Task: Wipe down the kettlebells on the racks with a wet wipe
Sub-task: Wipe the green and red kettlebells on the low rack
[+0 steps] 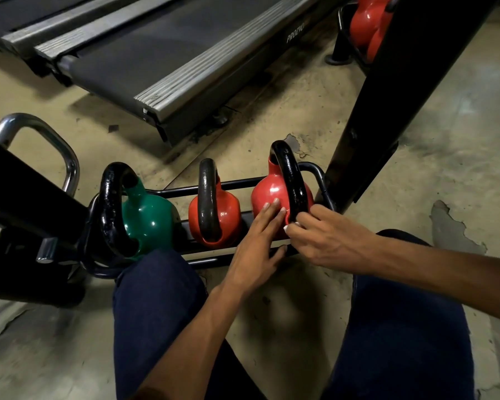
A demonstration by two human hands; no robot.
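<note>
Worn, stained concrete floor [416,168] is seen all around, with treadmill decks [162,53] at eleven o'clock and further red kettlebells [364,21] at one o'clock, partly hidden by a black upright [401,82]. A low black rack [243,182] is set at the middle of the view, and three bells are held in it in a row running nine to three o'clock: a green kettlebell [147,215] at the nine o'clock end, a small red kettlebell [228,215] in the middle, and the right red kettlebell [269,192] at the three o'clock end, just beside the upright. Both hands are brought together on this last bell, which lies at twelve o'clock from them. The left hand [254,255] is laid flat on its body with straight fingers [267,215], while the right hand [329,241] is curled round the near foot of the black handle [289,174]. No wet wipe can be made out (one may be tucked under the right fingers, but this cannot be told). The handle's arch is stood upright with its long axis running twelve to six o'clock, so a stroke along it is judged to be led away from the body by the right hand, which is the nearer to it. The unwiped bells are reached toward nine o'clock, where the left hand is nearer.
</note>
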